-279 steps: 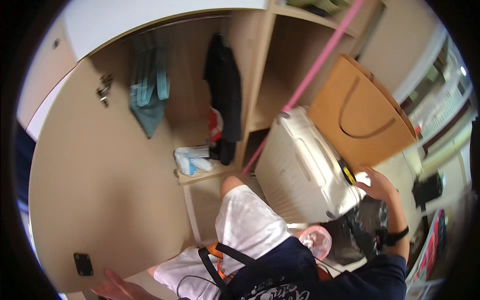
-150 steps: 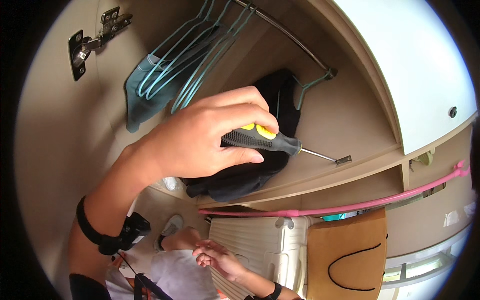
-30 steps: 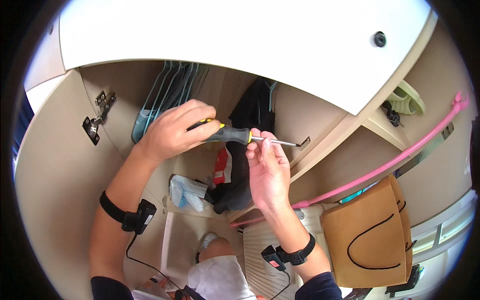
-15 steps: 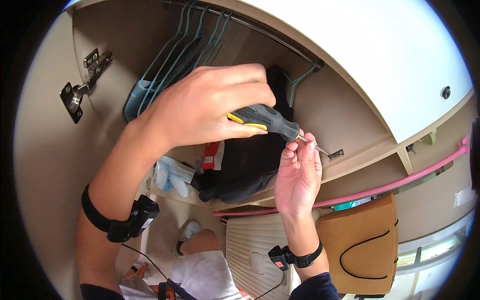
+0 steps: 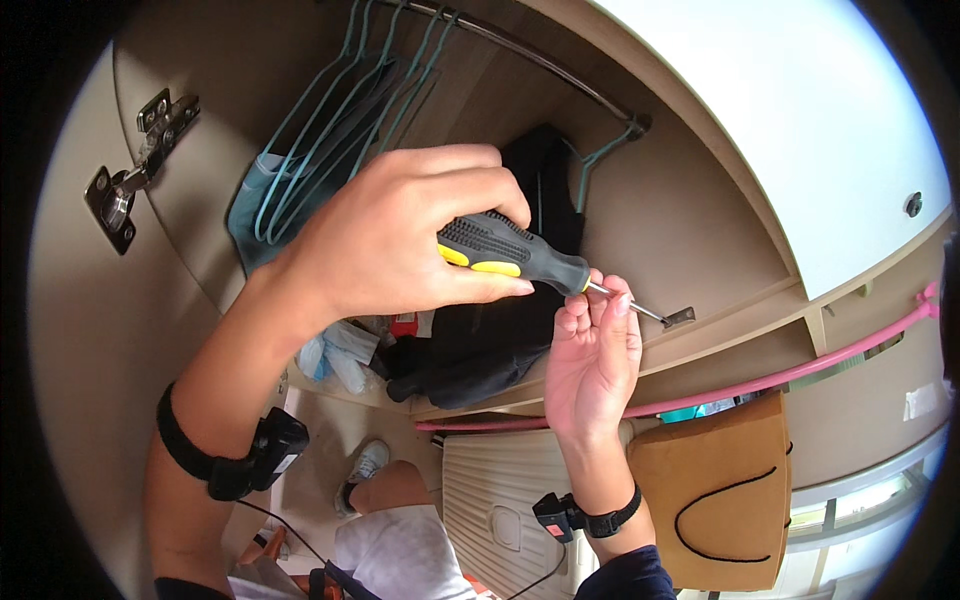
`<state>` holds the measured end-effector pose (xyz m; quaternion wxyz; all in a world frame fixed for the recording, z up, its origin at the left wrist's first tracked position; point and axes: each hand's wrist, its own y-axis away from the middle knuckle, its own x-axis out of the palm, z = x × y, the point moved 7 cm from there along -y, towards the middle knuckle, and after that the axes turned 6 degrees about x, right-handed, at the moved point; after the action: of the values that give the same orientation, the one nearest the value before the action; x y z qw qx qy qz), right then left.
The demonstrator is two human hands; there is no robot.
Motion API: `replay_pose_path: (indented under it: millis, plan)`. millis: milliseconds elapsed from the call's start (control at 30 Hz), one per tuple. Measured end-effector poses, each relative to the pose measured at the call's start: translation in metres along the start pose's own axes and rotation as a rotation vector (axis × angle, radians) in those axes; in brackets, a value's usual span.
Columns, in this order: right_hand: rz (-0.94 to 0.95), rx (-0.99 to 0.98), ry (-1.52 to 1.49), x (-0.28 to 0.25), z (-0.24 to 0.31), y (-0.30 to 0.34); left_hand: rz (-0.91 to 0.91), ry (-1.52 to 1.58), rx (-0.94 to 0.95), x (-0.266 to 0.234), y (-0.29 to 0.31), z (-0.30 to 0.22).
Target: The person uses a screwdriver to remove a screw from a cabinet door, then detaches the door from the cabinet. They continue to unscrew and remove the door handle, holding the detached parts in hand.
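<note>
A screwdriver with a black and yellow handle [image 5: 525,255] slants down to the right between my hands. My left hand [image 5: 395,225] is wrapped round the handle, thumb below and fingers over the top. With palm toward me, my right hand [image 5: 595,370] pinches the thin metal shaft just beyond the handle. The screwdriver's tip meets a small dark metal plate [image 5: 680,318] on the wardrobe's inner side panel [image 5: 690,240], near its front edge. Whether a screw sits under the tip is too small to tell.
Teal hangers [image 5: 385,110] hang from a metal rail [image 5: 535,55], with dark clothing [image 5: 470,345] below. A metal hinge [image 5: 140,170] is on the left, a white door [image 5: 830,120] upper right. A pink tube [image 5: 770,378] runs past a brown paper bag [image 5: 715,490] and ribbed white case [image 5: 500,500].
The screwdriver handle appears turned, with more of its yellow patches showing. My left hand sits slightly lower and further left in the picture, while the tip stays at the plate. The whole view has shifted slightly.
</note>
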<state>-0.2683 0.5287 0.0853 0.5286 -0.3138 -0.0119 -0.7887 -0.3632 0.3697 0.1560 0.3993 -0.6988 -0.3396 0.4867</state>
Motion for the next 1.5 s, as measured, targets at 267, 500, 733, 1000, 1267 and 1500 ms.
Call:
replay_pose_path:
  millis: [267,500,733,1000,1267,1500]
  plan:
    - [0.054,0.049,-0.03,0.003,-0.012,-0.003,0.15,0.198,-0.539,0.009,0.003,0.019]
    - [0.274,0.029,0.124,0.024,-0.016,-0.004,0.435,0.642,-1.276,0.024,0.034,0.023]
    - [0.137,0.014,0.089,0.036,-0.014,-0.014,-0.236,0.275,-0.386,0.002,0.006,0.014]
    - [0.182,0.003,0.039,0.044,-0.007,-0.014,0.026,0.327,-0.198,-0.014,0.017,0.0]
    - [0.223,0.046,-0.129,0.045,-0.008,-0.01,0.196,0.265,-0.595,-0.017,-0.001,-0.006]
    - [0.155,0.087,-0.131,0.044,-0.006,-0.01,-0.045,0.339,-0.432,0.0,0.009,-0.017]
